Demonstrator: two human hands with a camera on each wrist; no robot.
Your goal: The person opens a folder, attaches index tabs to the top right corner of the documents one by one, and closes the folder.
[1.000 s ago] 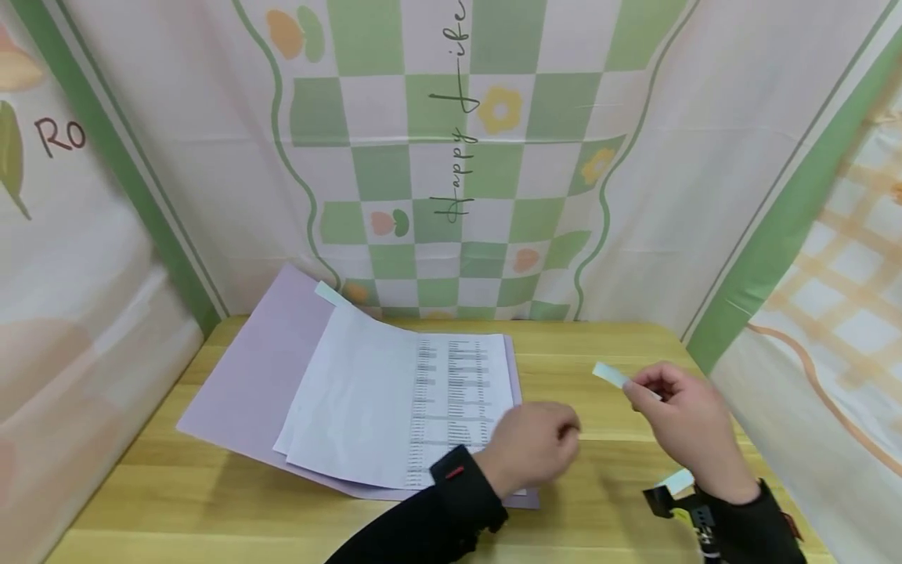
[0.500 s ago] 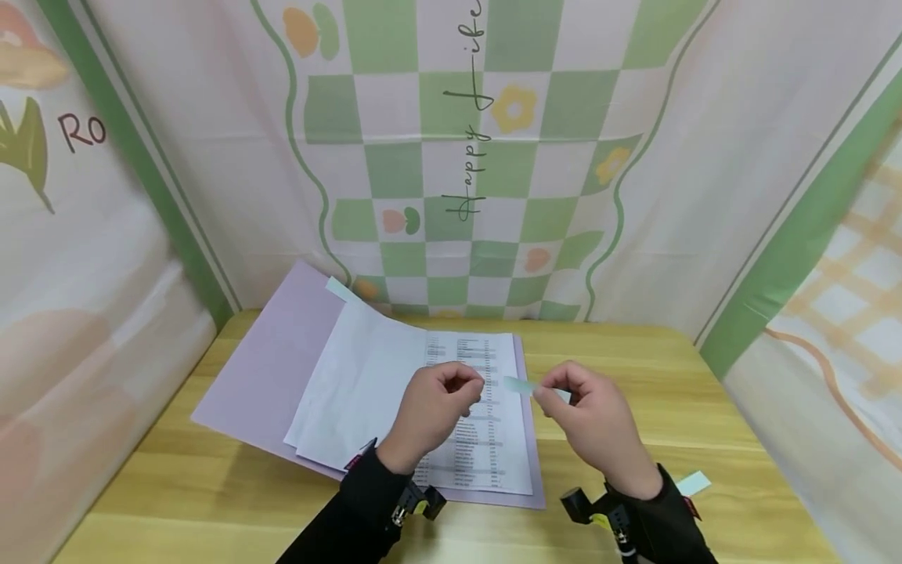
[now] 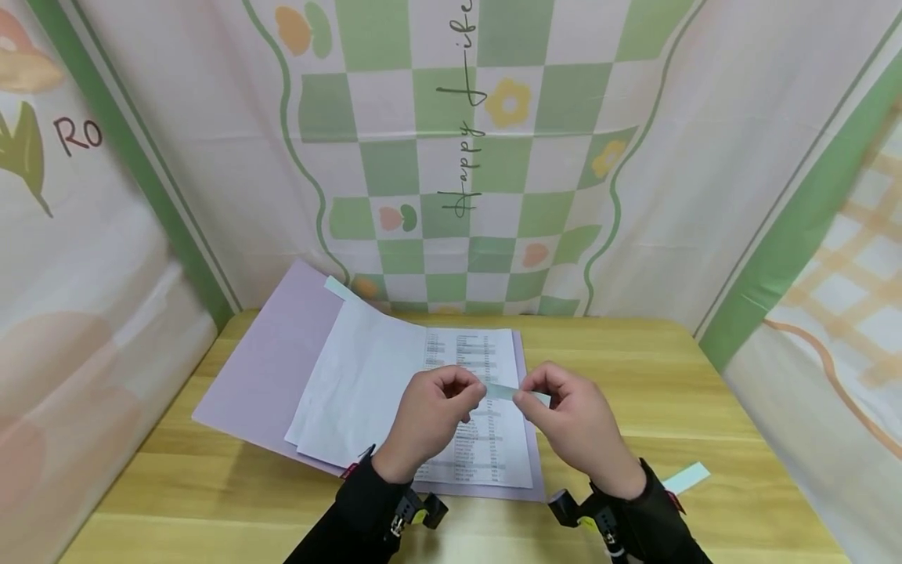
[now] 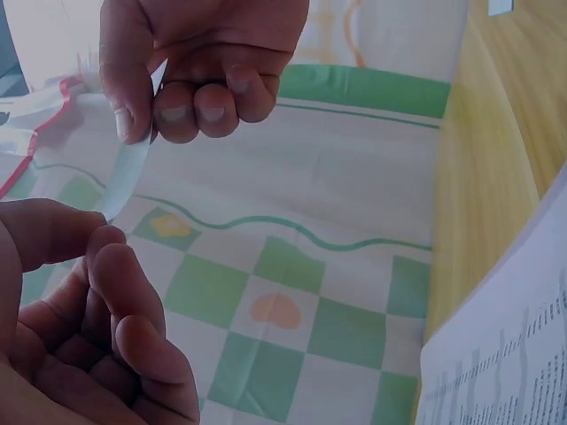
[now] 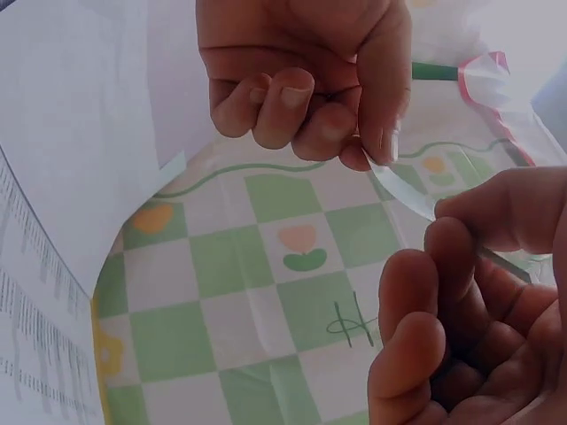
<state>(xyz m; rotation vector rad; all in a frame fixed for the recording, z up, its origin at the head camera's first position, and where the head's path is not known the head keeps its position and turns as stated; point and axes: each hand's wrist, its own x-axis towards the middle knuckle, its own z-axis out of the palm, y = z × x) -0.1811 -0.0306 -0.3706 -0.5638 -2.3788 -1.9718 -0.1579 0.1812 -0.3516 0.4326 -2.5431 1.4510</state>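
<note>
A pale green paper strip [image 3: 502, 391] stretches between both hands above the printed page. My left hand [image 3: 435, 411] pinches its left end between thumb and forefinger. My right hand [image 3: 574, 419] pinches it farther right, and a short end sticks out past the thumb. In the left wrist view the strip [image 4: 128, 173] bows slightly between the fingertips. Beneath the hands lies an open purple folder [image 3: 264, 356] with printed sheets [image 3: 475, 462], its left cover raised and leaning back. Another pale green strip [image 3: 341, 288] sticks out at the top of the turned-over sheets.
A second loose pale green strip [image 3: 687, 478] lies on the wooden table [image 3: 620, 345] beside my right sleeve, which partly covers it. Patterned cloth [image 3: 437, 168] hangs behind the table and along both sides.
Both hands have come together over the folder. The right hand brought the strip leftward from the table's right side, and the left hand has taken hold of its free end.
</note>
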